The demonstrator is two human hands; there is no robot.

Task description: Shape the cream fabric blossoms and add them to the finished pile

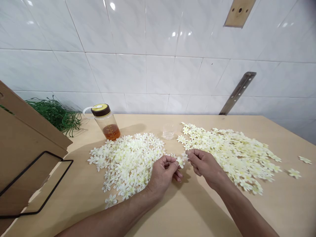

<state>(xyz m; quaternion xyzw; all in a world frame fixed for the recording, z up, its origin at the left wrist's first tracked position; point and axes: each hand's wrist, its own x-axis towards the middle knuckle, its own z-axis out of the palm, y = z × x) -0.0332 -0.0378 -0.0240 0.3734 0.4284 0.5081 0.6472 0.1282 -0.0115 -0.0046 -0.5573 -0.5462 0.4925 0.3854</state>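
Observation:
Between my two hands are small pale artificial flowers with rounded petals. My left hand pinches one by its edge between thumb and forefinger. From the other side, my right hand pinches a second flower, its fingertips closed close to the first; whether the two are joined I cannot tell. Beside my left hand spreads a heap of white flowers. A wider heap of yellowish flowers lies beyond and to the right of my right hand. Behind my hands stands a small clear cup.
A bottle of amber liquid with a dark lid stands at the back left. Green wiry stems lie behind a cardboard box and a black wire frame. A metal bracket is against the tiled wall.

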